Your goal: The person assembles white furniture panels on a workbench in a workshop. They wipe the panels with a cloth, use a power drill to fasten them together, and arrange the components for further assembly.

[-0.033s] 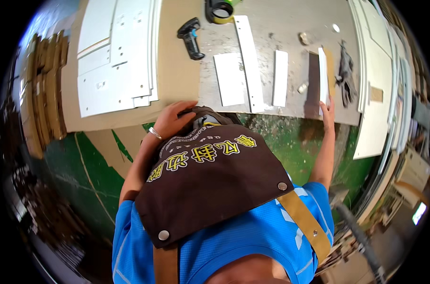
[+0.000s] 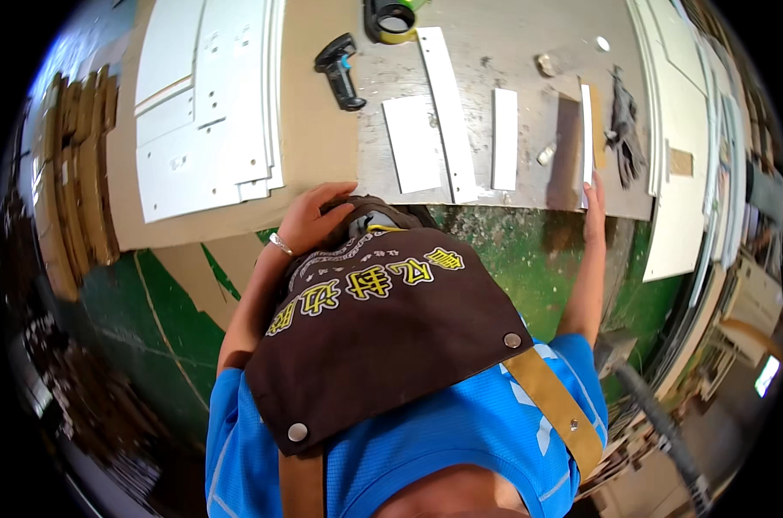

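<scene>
At the table's near right edge, the fingers of my right hand (image 2: 594, 211) close on the near end of a narrow white board (image 2: 587, 142). That board stands on its long edge, with a brown shadow to its left and a tan strip against its right. My left hand (image 2: 315, 216) rests at the front of my dark apron (image 2: 391, 337) by the table edge. Its fingers are partly stretched, thumb apart, and nothing shows in them. Between the hands lie a wide white panel (image 2: 412, 144), a long white strip with holes (image 2: 447, 116) and a shorter white strip (image 2: 505, 140).
Stacked white panels (image 2: 210, 164) lie on cardboard at left. A black handheld scanner (image 2: 340, 73) and a tape dispenser (image 2: 391, 22) are farther back. Right of the board lies a grey glove (image 2: 625, 129), with a small bottle (image 2: 546, 154) to its left. More panels (image 2: 680, 216) line the right side.
The white board in my right hand has turned slightly, showing a thinner face. The whole view has shifted a little; my left hand stays in place.
</scene>
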A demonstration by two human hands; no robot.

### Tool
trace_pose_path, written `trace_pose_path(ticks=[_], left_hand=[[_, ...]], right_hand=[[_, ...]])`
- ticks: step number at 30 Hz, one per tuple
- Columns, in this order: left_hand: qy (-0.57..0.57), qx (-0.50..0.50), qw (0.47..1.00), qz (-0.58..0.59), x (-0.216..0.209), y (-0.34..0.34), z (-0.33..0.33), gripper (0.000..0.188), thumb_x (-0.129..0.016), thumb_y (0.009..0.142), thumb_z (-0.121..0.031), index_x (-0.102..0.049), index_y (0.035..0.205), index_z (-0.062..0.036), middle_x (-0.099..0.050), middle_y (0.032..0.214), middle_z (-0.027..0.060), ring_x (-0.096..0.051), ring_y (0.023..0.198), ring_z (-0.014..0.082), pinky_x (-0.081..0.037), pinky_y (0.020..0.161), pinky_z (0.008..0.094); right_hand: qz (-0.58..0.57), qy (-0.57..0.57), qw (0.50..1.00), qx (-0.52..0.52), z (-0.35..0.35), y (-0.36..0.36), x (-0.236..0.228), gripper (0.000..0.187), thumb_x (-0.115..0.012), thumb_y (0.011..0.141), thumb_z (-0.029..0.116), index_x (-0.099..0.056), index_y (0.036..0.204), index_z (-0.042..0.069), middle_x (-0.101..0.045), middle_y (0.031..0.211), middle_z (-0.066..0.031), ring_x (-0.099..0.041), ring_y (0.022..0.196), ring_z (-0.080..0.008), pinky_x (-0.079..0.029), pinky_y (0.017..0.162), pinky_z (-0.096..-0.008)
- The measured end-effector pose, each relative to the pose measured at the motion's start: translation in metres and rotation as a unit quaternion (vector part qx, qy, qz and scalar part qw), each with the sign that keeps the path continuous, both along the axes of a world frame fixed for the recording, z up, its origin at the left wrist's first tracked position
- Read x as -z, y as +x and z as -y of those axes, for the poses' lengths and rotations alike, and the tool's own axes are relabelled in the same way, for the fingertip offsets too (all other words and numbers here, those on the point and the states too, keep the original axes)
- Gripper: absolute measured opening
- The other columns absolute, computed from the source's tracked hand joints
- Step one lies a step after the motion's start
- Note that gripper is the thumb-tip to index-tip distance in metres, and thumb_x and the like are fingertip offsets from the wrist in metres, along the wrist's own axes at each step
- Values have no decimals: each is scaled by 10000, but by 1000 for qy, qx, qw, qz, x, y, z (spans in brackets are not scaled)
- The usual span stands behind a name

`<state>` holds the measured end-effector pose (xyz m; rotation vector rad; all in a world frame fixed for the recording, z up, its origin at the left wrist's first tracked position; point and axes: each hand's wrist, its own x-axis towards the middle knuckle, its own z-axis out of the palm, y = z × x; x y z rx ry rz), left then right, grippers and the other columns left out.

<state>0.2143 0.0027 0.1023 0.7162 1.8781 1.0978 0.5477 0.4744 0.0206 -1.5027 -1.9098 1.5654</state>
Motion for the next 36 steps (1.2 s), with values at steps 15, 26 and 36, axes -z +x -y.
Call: trace_pose_path(ticks=[15, 26, 36], left_hand=[[279, -329, 878, 208, -20, -41, -1, 418, -584, 909, -108, -441, 1286, 4, -609, 1038, 75, -588, 921, 129, -504, 801, 277], [110, -395, 906, -102, 16, -203, 279, 487, -628, 899, -144, -461, 1328, 15, -597, 1163, 83, -572, 991, 127, -486, 844, 273], [-10, -361, 925, -116, 59, -275, 342, 603, -639, 891, -272, -417, 1372, 16, -591, 1203, 131, -576, 1044, 170, -459, 912, 295]], right_hand=[[-322, -331, 870, -173, 367, -230, -103, 500, -444, 962, 407, -518, 1263, 13, -610, 1185, -114, -600, 1053, -214, -479, 894, -340], [-122, -253, 940, -195, 378, -261, -74, 352, -567, 942, 250, -574, 1240, 63, -645, 1145, -66, -616, 1021, -153, -481, 816, -272], [-94, -147, 984, -31, 325, -222, -44, 359, -600, 920, 224, -573, 1226, 37, -643, 1128, -62, -612, 965, -140, -480, 763, -268]])
